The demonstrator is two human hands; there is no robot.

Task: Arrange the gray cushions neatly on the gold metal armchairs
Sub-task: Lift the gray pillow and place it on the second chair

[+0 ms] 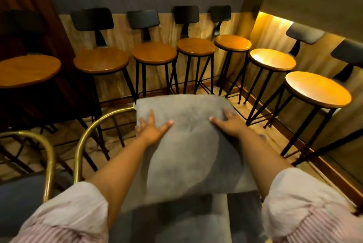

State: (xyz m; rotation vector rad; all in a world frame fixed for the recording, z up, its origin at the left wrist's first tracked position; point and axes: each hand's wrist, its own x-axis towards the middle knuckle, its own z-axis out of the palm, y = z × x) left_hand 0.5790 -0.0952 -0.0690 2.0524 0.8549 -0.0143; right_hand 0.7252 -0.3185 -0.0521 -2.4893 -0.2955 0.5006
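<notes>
Two hands: both lie on one gray cushion (186, 144), one toward each side edge.
Left hand (152, 128): flat on the cushion's left part, fingers (151, 114) spread and extended, thumb pointing inward; pressing rather than gripping.
Right hand (229, 121): flat on the cushion's right part, fingers extended toward the far right corner, thumb pointing inward; not closed around anything.
Gray cushion: tilted, far edge raised and near edge low, over the seat of a gold metal armchair (98, 125); whether it rests against the backrest cannot be told.
Armchair frame: a curved gold tube shows at the cushion's left edge, near the left hand.
Second armchair (47, 152): just beside the first, on the left, with a dark blue seat.
Lower cushion (196, 221): gray, under the near edge of the held one.
Sleeves (78, 203): pink-striped, pushed up both forearms.
Stools (155, 54): round wooden seats, black legs and backs, lined along the walls beyond.
</notes>
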